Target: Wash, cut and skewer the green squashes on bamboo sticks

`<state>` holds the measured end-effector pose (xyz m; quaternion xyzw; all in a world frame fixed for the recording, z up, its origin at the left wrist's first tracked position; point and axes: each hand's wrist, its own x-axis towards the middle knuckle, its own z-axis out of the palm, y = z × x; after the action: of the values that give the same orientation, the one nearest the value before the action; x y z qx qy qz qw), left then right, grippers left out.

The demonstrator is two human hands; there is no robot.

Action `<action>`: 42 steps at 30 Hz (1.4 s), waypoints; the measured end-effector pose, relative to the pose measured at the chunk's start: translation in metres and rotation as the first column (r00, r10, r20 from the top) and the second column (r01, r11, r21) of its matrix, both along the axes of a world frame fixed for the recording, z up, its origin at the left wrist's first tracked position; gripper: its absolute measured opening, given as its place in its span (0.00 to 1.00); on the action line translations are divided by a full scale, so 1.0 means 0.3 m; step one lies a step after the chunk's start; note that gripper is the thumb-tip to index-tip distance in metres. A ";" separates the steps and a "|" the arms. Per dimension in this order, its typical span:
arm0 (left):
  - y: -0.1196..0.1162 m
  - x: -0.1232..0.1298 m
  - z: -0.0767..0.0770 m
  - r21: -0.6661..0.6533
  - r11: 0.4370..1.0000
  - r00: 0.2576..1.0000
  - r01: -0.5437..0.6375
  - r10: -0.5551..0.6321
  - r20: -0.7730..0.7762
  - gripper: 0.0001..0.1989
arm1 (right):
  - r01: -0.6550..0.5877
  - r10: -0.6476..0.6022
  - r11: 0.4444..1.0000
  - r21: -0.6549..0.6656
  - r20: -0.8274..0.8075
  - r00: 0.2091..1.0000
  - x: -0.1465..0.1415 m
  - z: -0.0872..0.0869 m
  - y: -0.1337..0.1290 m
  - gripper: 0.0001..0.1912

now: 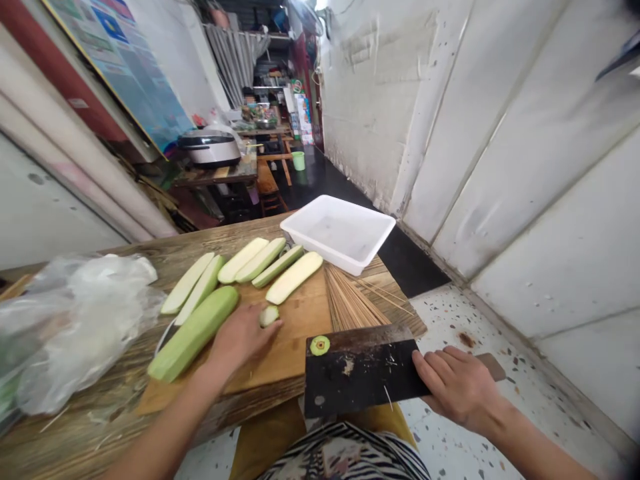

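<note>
My right hand [457, 383] is closed round the handle of a wide cleaver [357, 377], held flat past the board's near right edge. A small green slice [320, 345] sticks to its blade. Over the cutting board [305, 320], my left hand [245, 337] has its thumb and fingers round a small pale zucchini end piece [269, 316]. A whole peeled zucchini [193, 333] lies just left of that hand. Halved zucchini pieces [295, 277] lie cut side up or tilted along the board's far side, with two more [187, 283] at the far left.
A white plastic tray [340, 230] stands at the table's far right corner, with thin wooden skewers [355, 300] beside it. Crumpled plastic bags [90, 320] cover the left of the wooden table [225, 233]. Farther off, a cooker [209, 148] stands on another table.
</note>
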<state>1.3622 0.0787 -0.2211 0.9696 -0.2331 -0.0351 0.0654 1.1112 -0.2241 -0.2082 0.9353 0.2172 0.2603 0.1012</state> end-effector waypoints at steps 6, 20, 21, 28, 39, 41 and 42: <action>-0.029 0.028 -0.009 -0.080 0.993 0.975 -0.089 0.071 -0.213 0.19 | 0.104 -0.104 0.992 0.074 -0.005 0.995 -0.163 -0.038 -0.131 0.17; -1.171 -0.178 0.156 -0.044 0.770 0.771 0.637 -0.636 0.035 0.22 | 0.716 -0.723 0.691 0.103 0.128 0.679 -0.602 -0.214 -0.524 0.06; -1.259 -0.180 0.122 0.037 0.764 0.764 0.644 -0.645 0.010 0.22 | 0.733 -0.741 0.672 0.106 0.117 0.662 -0.614 -0.222 -0.534 0.06; -1.514 -0.219 -0.003 0.034 0.691 0.686 0.722 -0.709 -0.164 0.24 | 0.726 -0.729 0.683 0.076 0.015 0.684 -0.610 -0.237 -0.607 0.08; -1.489 -0.192 -0.021 -0.391 0.754 0.364 0.528 -0.616 -0.699 0.16 | 0.631 -0.633 0.773 0.074 0.018 0.774 -0.471 -0.202 -0.666 0.07; -1.502 -0.165 -0.038 -0.357 0.747 0.461 0.560 -0.640 -0.615 0.16 | 0.633 -0.634 0.772 0.059 -0.011 0.774 -0.492 -0.196 -0.659 0.07; -1.505 -0.158 -0.038 -0.319 0.735 0.525 0.599 -0.661 -0.536 0.17 | 0.639 -0.638 0.766 0.067 -0.034 0.769 -0.509 -0.192 -0.646 0.07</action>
<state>1.3147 -0.3728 -0.2326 0.7467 -0.5337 -0.3602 0.1668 0.9585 -0.4180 -0.2657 0.9577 -0.1231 0.2141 0.1476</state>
